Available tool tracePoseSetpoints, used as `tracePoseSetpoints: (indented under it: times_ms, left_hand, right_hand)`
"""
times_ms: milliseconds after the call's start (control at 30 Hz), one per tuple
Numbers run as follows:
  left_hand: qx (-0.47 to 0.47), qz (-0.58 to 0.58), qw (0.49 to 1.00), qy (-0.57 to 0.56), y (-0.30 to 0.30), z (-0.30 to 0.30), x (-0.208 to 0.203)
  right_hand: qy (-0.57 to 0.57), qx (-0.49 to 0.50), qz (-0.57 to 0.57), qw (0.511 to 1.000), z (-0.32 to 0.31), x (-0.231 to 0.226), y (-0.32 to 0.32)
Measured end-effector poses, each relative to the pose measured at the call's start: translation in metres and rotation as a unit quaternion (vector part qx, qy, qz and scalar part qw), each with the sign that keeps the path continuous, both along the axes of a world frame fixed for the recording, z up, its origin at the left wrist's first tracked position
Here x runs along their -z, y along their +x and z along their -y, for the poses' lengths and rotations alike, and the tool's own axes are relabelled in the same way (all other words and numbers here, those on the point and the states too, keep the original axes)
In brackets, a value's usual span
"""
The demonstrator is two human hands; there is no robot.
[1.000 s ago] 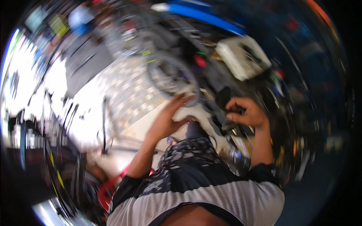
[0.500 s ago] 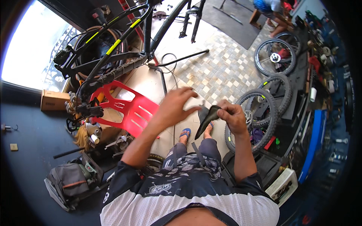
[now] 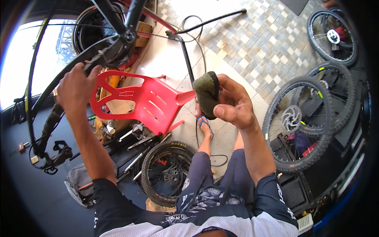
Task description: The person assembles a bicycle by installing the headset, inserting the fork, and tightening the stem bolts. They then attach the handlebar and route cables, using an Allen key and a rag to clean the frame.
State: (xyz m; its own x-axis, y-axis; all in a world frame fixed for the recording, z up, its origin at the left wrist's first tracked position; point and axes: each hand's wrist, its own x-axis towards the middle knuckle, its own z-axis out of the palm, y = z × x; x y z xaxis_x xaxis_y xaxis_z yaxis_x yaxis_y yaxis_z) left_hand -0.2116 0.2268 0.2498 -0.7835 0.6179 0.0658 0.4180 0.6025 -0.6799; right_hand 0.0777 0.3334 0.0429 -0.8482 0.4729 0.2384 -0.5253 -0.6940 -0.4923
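Note:
A folded piece of dark olive cloth (image 3: 206,94) with a black edge is pinched between the thumb and fingers of my right hand (image 3: 236,103), held up in front of me. Off to the left, my left hand (image 3: 77,87) is at the rear tubes of a dark bicycle frame (image 3: 103,50). Its thumb and fingers lie around the tube, and part of the grip is hidden behind the hand. The frame is raised at the upper left, with its crank area near my left fingers.
A red plastic chair (image 3: 152,104) stands between my arms. Below it lies a bicycle wheel (image 3: 167,173) with a knobby tyre. More wheels (image 3: 298,124) lean at the right. A black stand leg (image 3: 213,21) and cable cross the tiled floor. A grey backpack (image 3: 77,185) sits lower left.
My left hand has left the cloth and moved left to the bicycle frame. My right hand still holds the cloth, now bunched and turned. The view has shifted, bringing the frame and chair nearer.

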Motion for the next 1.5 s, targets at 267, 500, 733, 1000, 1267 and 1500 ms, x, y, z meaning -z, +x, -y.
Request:
tracePoseSetpoints:
  times_ms: [267, 500, 733, 1000, 1267, 1500]
  left_hand:
    - [0.031, -0.148, 0.988, -0.022, -0.017, 0.019, 0.033]
    - [0.02, -0.201, 0.978, -0.053, -0.029, 0.029, 0.034]
    - [0.134, -0.209, 0.968, -0.032, -0.022, 0.028, 0.038]
    - [0.099, -0.199, 0.975, 0.013, -0.019, 0.016, 0.043]
    - [0.114, -0.196, 0.973, 0.03, -0.019, 0.01, 0.046]
    - [0.098, -0.191, 0.975, 0.053, -0.02, 0.01, 0.046]
  right_hand:
    - [0.116, -0.045, 0.146, 0.981, 0.034, 0.109, -0.019]
    - [0.26, -0.025, 0.209, 0.942, 0.049, 0.129, -0.066]
    - [0.386, 0.055, 0.262, 0.883, 0.0, 0.096, -0.123]
    - [0.343, 0.036, 0.178, 0.922, -0.04, 0.065, -0.232]
    - [0.174, -0.098, 0.137, 0.97, -0.039, 0.042, -0.288]
    - [0.247, -0.12, 0.223, 0.935, -0.045, 0.033, -0.288]
